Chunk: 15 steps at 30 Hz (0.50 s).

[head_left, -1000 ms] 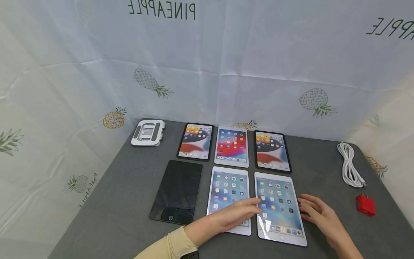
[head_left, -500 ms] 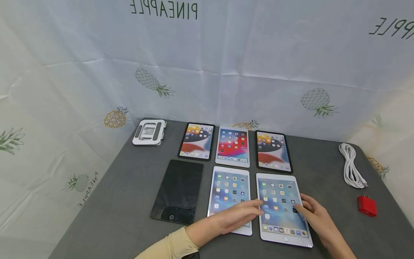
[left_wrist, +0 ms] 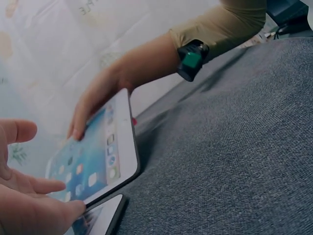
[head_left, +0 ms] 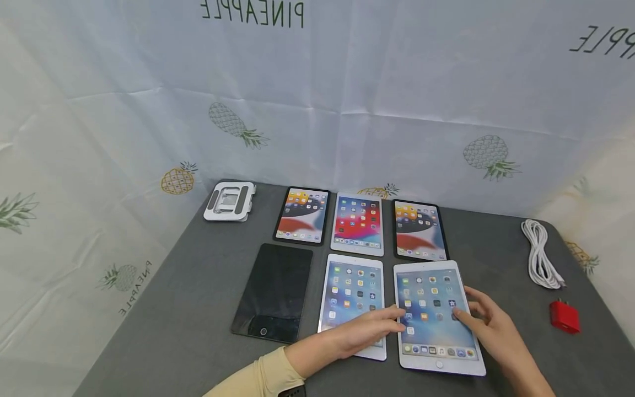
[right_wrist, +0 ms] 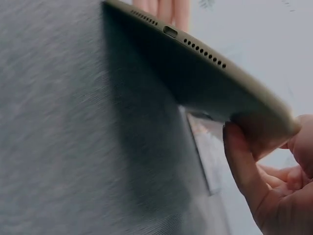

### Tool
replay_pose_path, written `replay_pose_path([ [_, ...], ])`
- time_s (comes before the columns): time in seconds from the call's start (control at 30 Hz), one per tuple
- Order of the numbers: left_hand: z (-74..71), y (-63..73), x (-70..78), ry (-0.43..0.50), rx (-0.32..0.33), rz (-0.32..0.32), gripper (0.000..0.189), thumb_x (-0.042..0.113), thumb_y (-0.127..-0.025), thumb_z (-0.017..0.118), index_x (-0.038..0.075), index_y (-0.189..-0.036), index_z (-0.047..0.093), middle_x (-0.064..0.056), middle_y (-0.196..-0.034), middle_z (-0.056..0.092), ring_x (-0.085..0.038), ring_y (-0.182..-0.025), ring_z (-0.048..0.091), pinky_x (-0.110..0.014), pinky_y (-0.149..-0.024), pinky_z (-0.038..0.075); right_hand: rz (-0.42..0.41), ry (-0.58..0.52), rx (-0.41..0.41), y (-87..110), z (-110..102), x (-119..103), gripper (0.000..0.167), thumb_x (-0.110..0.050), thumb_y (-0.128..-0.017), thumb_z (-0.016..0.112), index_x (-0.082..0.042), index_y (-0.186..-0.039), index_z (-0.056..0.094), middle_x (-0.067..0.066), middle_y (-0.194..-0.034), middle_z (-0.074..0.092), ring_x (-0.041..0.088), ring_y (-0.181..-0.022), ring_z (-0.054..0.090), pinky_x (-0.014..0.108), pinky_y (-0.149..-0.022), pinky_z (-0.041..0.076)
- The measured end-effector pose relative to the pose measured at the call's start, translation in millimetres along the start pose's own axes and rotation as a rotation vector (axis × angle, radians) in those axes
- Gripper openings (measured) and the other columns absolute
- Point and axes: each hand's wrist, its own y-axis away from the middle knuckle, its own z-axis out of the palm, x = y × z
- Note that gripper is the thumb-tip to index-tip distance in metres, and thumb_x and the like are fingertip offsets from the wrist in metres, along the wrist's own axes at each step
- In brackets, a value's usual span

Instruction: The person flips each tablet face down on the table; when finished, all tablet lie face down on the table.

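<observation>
A white-framed tablet (head_left: 431, 309) with a lit blue home screen is tilted, its right side raised off the table. My right hand (head_left: 498, 331) grips that raised edge, thumb over the screen and fingers underneath. From the right wrist view, the tablet's dark underside (right_wrist: 195, 73) and port edge face the camera, with my right hand (right_wrist: 279, 191) at its side. My left hand (head_left: 364, 328) reaches across a second white tablet (head_left: 353, 286); its straight fingers touch the first tablet's left edge. In the left wrist view my left hand (left_wrist: 29, 200) has its fingers extended.
Behind lie a black-framed tablet (head_left: 301, 215), a white one (head_left: 357, 223) and another black-framed one (head_left: 420, 229). A dark-screened tablet (head_left: 273, 292) lies left. A white folding stand (head_left: 230, 202), coiled white cable (head_left: 539, 256) and red charger (head_left: 564, 317) sit near the table's sides.
My right hand moved from beside the tablet onto its right edge, thumb now over the screen. That side of the tablet rose, and the tablet shifted slightly right. My left hand barely moved.
</observation>
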Motion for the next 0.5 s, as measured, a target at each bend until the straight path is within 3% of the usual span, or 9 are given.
replay_pose_path([
  [0.1, 0.3, -1.3, 1.7, -0.044, 0.036, 0.0, 0.055, 0.02, -0.097, 0.051, 0.0, -0.147, 0.04, -0.011, -0.155, 0.032, -0.025, -0.143, 0.026, -0.041, -0.115, 0.025, -0.039, 0.011, 0.04, 3.8, -0.3, -10.1, 0.078, -0.041, -0.092, 0.067, -0.003, -0.149, 0.03, 0.021, -0.114, 0.063, 0.017, -0.073, 0.068, 0.033, -0.06, 0.055],
  [0.23, 2.3, -3.9, 4.8, -0.069, 0.082, 0.014, 0.05, 0.021, -0.097, 0.053, 0.004, -0.144, 0.047, -0.006, -0.149, 0.043, -0.021, -0.137, 0.036, -0.041, -0.111, 0.031, -0.098, 0.114, 0.086, 9.2, 1.1, -23.7, 0.077, -0.042, -0.09, 0.069, -0.002, -0.147, 0.035, 0.02, -0.111, 0.065, 0.013, -0.071, 0.069, 0.028, -0.057, 0.053],
  [0.37, 5.6, -6.6, 11.9, -0.04, 0.085, 0.064, 0.05, 0.02, -0.098, 0.052, 0.002, -0.144, 0.045, -0.006, -0.146, 0.046, -0.018, -0.133, 0.043, -0.036, -0.11, 0.034, -0.192, 0.183, 0.124, 14.8, 7.5, -37.9, 0.069, -0.038, -0.092, 0.068, -0.003, -0.144, 0.04, 0.017, -0.108, 0.067, 0.009, -0.069, 0.068, 0.026, -0.055, 0.049],
  [0.5, 7.9, -7.7, 23.8, -0.002, 0.076, 0.101, 0.056, 0.023, -0.098, 0.052, 0.0, -0.147, 0.038, -0.01, -0.149, 0.042, -0.018, -0.132, 0.045, -0.033, -0.107, 0.038, -0.302, 0.174, 0.15, 18.3, 16.0, -49.7, 0.058, -0.03, -0.093, 0.068, -0.008, -0.142, 0.046, 0.014, -0.107, 0.067, 0.006, -0.066, 0.067, 0.026, -0.052, 0.046],
])
